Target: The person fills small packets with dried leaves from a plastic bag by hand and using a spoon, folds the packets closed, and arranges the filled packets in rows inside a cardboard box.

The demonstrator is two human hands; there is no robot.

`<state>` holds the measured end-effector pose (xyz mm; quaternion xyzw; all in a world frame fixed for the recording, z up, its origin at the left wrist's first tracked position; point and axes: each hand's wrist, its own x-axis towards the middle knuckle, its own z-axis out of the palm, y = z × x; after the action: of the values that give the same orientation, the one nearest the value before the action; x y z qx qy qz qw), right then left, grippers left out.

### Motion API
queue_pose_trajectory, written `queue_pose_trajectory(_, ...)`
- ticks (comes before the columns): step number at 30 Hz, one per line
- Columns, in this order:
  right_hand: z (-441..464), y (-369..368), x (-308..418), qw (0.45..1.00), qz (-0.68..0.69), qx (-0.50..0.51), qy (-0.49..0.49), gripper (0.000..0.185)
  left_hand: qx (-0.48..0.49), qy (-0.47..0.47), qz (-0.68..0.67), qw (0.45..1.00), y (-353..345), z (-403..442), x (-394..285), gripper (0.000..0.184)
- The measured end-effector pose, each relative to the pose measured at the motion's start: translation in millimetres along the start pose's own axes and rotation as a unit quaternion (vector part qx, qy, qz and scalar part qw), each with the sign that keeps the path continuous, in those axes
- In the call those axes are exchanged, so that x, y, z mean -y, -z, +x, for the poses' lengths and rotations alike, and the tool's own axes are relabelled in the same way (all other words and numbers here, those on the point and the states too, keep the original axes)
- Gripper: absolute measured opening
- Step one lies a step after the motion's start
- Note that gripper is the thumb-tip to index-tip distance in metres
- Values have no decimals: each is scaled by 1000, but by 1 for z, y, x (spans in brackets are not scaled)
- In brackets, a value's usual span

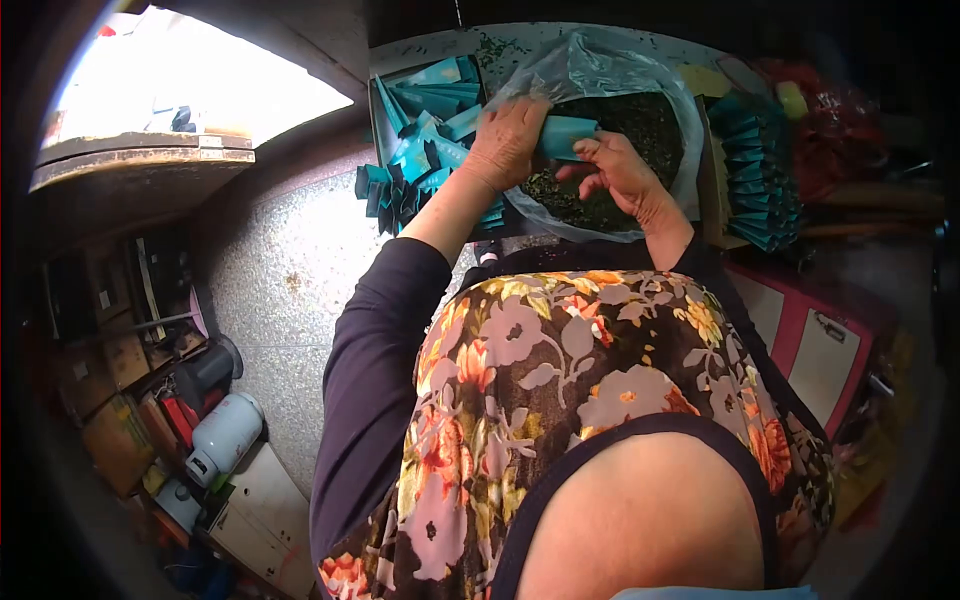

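Observation:
A teal packet (567, 137) lies on its side over a clear plastic bag (688, 130) of dark dried leaves (640, 118), which look like tea. My left hand (508, 138) is closed around the packet's left part. At the packet's right end is my right hand (618, 172), its fingers apart and slightly bent, the thumb close to or touching the rim. Whether anything small lies in that palm, I cannot make out. Left of my left hand, more teal packets (425, 150) lie in a loose pile, partly hidden by my wrist.
On the right, a cardboard box (716, 180) stands beside a tight row of teal packets (757, 170). Red plastic bags (835, 130) lie beyond. Leaf scraps (497, 48) dot the table's back. A pale gas cylinder (226, 438) and boxes stand on the floor at lower left.

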<state>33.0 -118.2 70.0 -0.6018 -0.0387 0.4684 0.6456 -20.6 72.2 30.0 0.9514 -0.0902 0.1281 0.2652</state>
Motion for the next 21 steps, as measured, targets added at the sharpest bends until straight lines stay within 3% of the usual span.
queue_pose_trajectory(3, -3, 2, 2, 998, -55, -9, 7, 36, 34, 26, -28, 999, -5, 3, -8, 63)
queue_pose_trajectory(5, -5, 1, 5, 995, -102, -20, 11, 37, 107, 65, 0, 992, -2, 6, -12, 67)
queue_pose_trajectory(11, -11, 2, 18, 986, -166, -20, -4, 43, 44, 71, -82, 993, -18, 9, -12, 57)
queue_pose_trajectory(19, -21, 8, 32, 968, -251, 17, 9, 40, 16, 104, -187, 977, -37, -7, -9, 58)
queue_pose_trajectory(21, -23, 16, 24, 975, -194, -32, 100, 35, 15, 101, -202, 974, -35, -10, -10, 58)
